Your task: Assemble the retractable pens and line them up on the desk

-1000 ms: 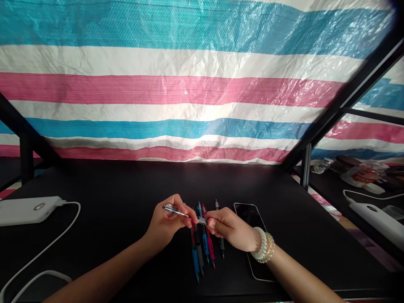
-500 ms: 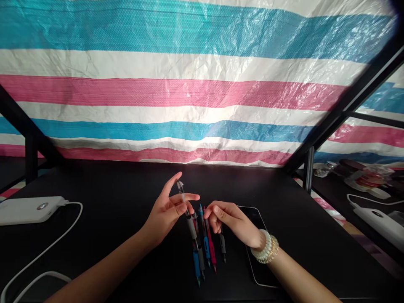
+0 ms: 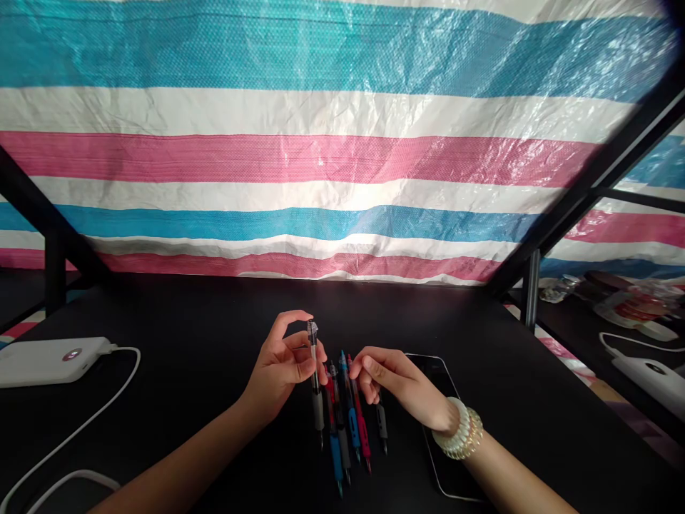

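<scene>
My left hand (image 3: 286,363) pinches a pen (image 3: 317,407) with a clear barrel and grey grip. That pen stands nearly upright, tip down, with the index finger at its top end. Just right of it, several pens lie side by side, among them a blue pen (image 3: 352,421), a pink pen (image 3: 364,435) and a grey-gripped pen (image 3: 382,427). My right hand (image 3: 393,378) is closed, its curled fingers over the upper ends of the pink and grey-gripped pens. Whatever its fingertips hold is hidden. A phone (image 3: 443,457) lies partly under the right wrist.
On the black table (image 3: 214,321), a white power bank (image 3: 43,360) with a white cable (image 3: 120,389) sits at left. A striped plastic sheet (image 3: 321,157) hangs behind, between black frame bars (image 3: 567,193). Clutter shows beyond the right bar.
My left hand has tilted the grey-gripped pen more upright and brought its index finger down onto the top end. My right hand has barely moved.
</scene>
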A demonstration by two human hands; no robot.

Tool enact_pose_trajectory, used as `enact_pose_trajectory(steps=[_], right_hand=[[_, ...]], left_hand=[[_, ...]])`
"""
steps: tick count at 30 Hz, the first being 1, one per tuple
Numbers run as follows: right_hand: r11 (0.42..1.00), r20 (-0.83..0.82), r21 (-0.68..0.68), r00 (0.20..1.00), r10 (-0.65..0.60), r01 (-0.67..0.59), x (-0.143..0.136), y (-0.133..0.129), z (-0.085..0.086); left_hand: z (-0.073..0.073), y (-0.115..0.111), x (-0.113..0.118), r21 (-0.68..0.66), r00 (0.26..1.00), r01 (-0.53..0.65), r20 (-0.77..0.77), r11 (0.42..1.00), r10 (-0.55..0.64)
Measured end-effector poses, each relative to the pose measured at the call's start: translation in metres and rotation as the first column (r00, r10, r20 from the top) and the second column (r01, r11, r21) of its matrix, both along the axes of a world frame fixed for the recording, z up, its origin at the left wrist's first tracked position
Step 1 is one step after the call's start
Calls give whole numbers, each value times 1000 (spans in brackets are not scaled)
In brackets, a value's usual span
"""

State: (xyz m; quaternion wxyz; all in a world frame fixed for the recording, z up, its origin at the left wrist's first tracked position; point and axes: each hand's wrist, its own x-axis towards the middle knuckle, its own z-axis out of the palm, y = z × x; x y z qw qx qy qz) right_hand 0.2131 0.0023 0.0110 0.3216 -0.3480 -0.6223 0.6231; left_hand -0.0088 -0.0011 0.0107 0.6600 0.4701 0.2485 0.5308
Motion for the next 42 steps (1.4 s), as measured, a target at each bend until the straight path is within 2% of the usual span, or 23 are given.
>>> enact_pose_trajectory(steps=[6, 15, 24, 42], right_hand=[[1000, 7, 4, 1000, 5, -5, 0, 1, 1], [1000, 6, -8, 1000, 1, -1, 0, 0, 1], [1000, 8, -13, 1000, 3, -3, 0, 2, 0], [1000, 14, -10, 1000, 2, -2, -1, 1, -1]], left_hand=[[-3, 2, -1, 5, 999, -37, -21, 999, 37], [0, 0, 0, -13, 991, -92, -94, 996, 91], [0, 3, -1, -84, 989, -125, -86, 989, 117], [0, 1, -2, -27, 986, -146, -83, 989, 143]])
